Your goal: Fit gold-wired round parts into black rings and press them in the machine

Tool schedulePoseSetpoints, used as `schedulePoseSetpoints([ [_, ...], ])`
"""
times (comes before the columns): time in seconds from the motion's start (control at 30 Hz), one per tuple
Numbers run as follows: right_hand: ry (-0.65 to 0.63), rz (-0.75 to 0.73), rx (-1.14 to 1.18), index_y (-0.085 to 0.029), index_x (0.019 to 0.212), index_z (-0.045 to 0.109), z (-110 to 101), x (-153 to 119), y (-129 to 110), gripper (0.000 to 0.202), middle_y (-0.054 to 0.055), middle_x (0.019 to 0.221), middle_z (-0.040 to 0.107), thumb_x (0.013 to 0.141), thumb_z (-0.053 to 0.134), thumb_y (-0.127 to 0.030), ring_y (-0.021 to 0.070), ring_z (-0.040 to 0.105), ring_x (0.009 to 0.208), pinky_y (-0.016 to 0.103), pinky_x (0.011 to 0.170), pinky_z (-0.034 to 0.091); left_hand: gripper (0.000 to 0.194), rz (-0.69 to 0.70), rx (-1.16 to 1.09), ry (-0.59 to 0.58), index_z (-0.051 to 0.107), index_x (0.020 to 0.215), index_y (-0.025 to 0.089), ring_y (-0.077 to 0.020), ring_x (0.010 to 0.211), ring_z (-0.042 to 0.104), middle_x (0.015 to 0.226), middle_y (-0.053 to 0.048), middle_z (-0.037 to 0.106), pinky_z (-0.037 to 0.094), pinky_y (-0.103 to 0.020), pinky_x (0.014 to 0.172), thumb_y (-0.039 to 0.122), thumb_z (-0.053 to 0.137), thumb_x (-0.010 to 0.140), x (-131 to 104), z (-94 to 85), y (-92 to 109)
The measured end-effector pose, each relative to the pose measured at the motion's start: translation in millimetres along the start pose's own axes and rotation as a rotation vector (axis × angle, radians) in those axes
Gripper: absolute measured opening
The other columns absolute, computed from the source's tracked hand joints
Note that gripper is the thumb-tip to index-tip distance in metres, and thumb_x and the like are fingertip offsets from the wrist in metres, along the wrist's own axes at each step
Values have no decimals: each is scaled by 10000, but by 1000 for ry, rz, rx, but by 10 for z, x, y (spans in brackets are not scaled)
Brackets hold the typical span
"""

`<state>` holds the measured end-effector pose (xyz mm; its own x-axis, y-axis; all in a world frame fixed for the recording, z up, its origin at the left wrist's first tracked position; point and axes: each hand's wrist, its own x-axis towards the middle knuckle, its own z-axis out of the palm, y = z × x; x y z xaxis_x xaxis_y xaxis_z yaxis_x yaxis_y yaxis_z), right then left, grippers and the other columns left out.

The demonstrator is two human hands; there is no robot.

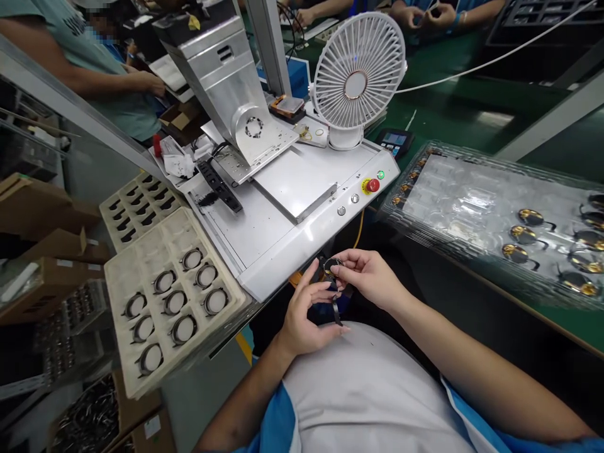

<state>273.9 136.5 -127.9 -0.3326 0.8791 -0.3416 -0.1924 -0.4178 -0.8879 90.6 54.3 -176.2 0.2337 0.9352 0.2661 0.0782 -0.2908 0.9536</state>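
In front of my belly, my right hand [365, 274] pinches a small round black-and-gold watch module [333, 267] between thumb and fingers. It looks like the modules in the tray on the right. My left hand [302, 318] is curled close beside it, its fingers and thumb closed on a black curved watch part [336, 309], perhaps a case ring. The fingers hide most of both pieces, and I cannot tell whether the two touch. A cream tray [113, 296] on the left carries several round watch cases [175, 302] with pale discs.
A white machine [226, 239] with a red stop button [372, 185] stands ahead. On it sits a white fan [356, 85]. Clear plastic trays [438, 233] with black-and-gold modules lie at right. Cardboard boxes [61, 283] stand left. Other people work at the back.
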Motion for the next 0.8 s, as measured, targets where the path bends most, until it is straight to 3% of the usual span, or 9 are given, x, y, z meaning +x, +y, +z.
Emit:
schedulePoseSetpoints([
  [0.1, -31, 29, -25, -142, 873, 705, -8, 2, -29, 467, 3, 651, 685, 646, 934, -479, 138, 642, 541, 262, 542, 554, 840, 39, 141, -78, 540, 1424, 238, -354, 1148, 746, 1682, -257, 307, 641, -477, 960, 277, 939, 687, 30, -53, 7],
  [0.23, -81, 81, -14, -136, 818, 696, -42, 13, -17, 487, 23, 661, 712, 591, 973, -466, 147, 686, 594, 266, 612, 591, 698, 68, 381, -181, 566, 1391, 250, -398, 1425, 541, 1616, -202, 461, 574, -527, 1074, 273, 874, 766, 83, -117, 27],
  [0.3, -63, 93, 3, -136, 801, 685, -59, 13, 14, 490, 25, 644, 709, 604, 967, -486, 136, 676, 574, 251, 589, 578, 690, 61, 371, -187, 567, 1387, 253, -381, 1394, 579, 1601, -196, 486, 569, -525, 1082, 251, 870, 768, 87, -122, 24],
  [0.43, -38, 122, 57, -144, 751, 661, -71, -8, 57, 489, 4, 595, 671, 595, 965, -493, 114, 615, 502, 232, 509, 532, 776, 3, 45, -45, 584, 1390, 239, -314, 1164, 745, 1626, -222, 441, 618, -460, 1009, 232, 933, 697, 65, -87, -6],
  [0.57, -66, 139, 35, -136, 700, 673, -31, -66, 23, 442, -1, 648, 664, 575, 976, -431, 89, 577, 545, 213, 526, 512, 542, -50, -337, 191, 690, 1262, 226, -270, 1175, 741, 1301, -142, 747, 596, -403, 1034, 269, 902, 765, 80, -62, -41],
  [0.67, -88, 186, 48, -130, 689, 675, 59, -129, 1, 435, 18, 695, 685, 591, 961, -443, 93, 600, 599, 220, 589, 532, 495, -67, -460, 294, 730, 1192, 248, -243, 1143, 754, 1208, -99, 792, 596, -374, 1024, 347, 918, 745, 102, -49, -70],
  [0.8, -110, 226, 129, -157, 663, 592, 221, -209, 10, 451, 4, 657, 665, 557, 965, -388, 114, 616, 596, 246, 599, 534, 586, -118, -468, 299, 738, 1182, 273, -266, 1088, 773, 1207, -90, 793, 630, -407, 953, 390, 967, 656, 88, -29, -102],
])
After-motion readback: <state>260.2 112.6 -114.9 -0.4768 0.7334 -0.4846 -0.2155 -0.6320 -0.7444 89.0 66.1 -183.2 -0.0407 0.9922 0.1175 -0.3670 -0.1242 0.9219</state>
